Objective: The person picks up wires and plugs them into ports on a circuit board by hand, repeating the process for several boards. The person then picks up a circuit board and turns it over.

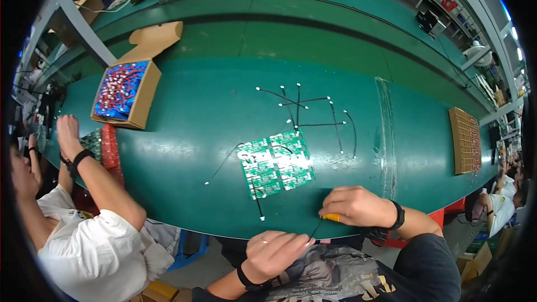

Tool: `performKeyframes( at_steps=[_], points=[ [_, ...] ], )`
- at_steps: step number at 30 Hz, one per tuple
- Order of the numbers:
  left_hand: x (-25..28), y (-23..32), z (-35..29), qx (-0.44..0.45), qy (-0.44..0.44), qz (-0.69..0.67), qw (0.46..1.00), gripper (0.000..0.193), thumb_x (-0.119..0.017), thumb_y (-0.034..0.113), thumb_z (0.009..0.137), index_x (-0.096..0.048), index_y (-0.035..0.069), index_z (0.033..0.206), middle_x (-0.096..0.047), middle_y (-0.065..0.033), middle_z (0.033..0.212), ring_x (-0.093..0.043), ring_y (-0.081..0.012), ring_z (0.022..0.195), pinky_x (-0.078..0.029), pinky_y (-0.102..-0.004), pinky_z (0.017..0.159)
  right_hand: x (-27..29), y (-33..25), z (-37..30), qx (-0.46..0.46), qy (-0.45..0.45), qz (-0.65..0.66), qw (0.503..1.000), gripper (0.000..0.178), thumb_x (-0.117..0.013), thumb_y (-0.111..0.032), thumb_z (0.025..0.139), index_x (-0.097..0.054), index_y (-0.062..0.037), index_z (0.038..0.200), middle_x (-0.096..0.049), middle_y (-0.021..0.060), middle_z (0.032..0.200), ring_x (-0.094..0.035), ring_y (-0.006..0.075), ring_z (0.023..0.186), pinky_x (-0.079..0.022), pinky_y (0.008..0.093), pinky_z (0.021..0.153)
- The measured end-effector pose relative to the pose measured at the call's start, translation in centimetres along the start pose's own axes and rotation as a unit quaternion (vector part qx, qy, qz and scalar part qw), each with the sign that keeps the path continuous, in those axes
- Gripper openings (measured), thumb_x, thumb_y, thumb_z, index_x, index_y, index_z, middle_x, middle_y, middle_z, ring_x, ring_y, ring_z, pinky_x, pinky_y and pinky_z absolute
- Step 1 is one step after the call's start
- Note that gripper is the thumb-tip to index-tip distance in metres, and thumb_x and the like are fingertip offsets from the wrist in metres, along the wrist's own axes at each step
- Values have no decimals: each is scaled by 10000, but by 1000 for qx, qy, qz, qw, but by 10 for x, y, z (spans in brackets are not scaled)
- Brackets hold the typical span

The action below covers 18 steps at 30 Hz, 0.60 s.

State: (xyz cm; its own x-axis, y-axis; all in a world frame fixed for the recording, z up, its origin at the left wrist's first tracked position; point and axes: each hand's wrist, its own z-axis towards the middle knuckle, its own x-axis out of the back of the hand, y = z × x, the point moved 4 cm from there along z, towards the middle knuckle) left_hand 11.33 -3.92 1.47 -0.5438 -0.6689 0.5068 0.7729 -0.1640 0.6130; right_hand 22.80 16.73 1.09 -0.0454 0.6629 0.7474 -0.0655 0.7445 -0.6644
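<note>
Near the front edge of the bench, my right hand (358,206) is closed around a small yellow-orange piece (331,217), whose kind I cannot make out. My left hand (277,254), lower and to the left, pinches a thin black cable (316,229) that runs up toward the right hand's fingertips. Beyond them lie two green circuit board panels (259,170) side by side, with some black cables attached to them. Several loose black cables (334,113) with white end connectors are scattered behind the boards.
An open cardboard box (146,98) of blue parts with red wires stands at the back left. A co-worker's arm (106,182) reaches over the bench at left, beside red bubble wrap (112,154). Clear tape (385,134) crosses the bench; a brown divided tray (463,141) sits far right.
</note>
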Motion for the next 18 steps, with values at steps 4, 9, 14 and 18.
performKeyframes(
  at_steps=[4, 9, 14, 18],
  points=[
    [-4, -23, -12, 123, -17, -17, 992, 313, -848, 138, 846, -768, 43, 1133, -740, -101, 997, -737, -288, 924, -599, -385, 761, 21, 23, 8, -15, 45, 34, 998, 97, -804, -55, 886, -793, -67, 981, -780, 85, 1008, -758, 269, 944, -618, 373, 816],
    [-32, -40, -16, 51, -96, 118, 987, 505, -850, 203, 846, -710, 40, 1303, -686, -182, 1290, -661, -370, 1227, -574, -473, 978, 34, 47, 45, -90, 125, 103, 983, 60, -812, -44, 894, -795, -47, 951, -804, 103, 973, -783, 246, 951, -622, 362, 834],
    [-46, -44, -17, 80, -177, 197, 961, 615, -798, 273, 884, -631, 33, 1424, -548, -220, 1521, -492, -402, 1455, -454, -540, 1162, 19, 48, 88, -56, 175, 90, 979, 91, -819, -13, 873, -805, -21, 962, -751, 87, 1010, -721, 252, 978, -595, 361, 859],
    [-47, -48, -20, 95, -190, 194, 958, 619, -754, 306, 917, -609, 24, 1448, -527, -226, 1549, -478, -411, 1471, -436, -555, 1175, 5, 54, 101, -51, 183, 25, 982, 139, -823, 12, 854, -808, -12, 990, -702, 80, 1019, -663, 255, 977, -572, 359, 849]
  ],
)
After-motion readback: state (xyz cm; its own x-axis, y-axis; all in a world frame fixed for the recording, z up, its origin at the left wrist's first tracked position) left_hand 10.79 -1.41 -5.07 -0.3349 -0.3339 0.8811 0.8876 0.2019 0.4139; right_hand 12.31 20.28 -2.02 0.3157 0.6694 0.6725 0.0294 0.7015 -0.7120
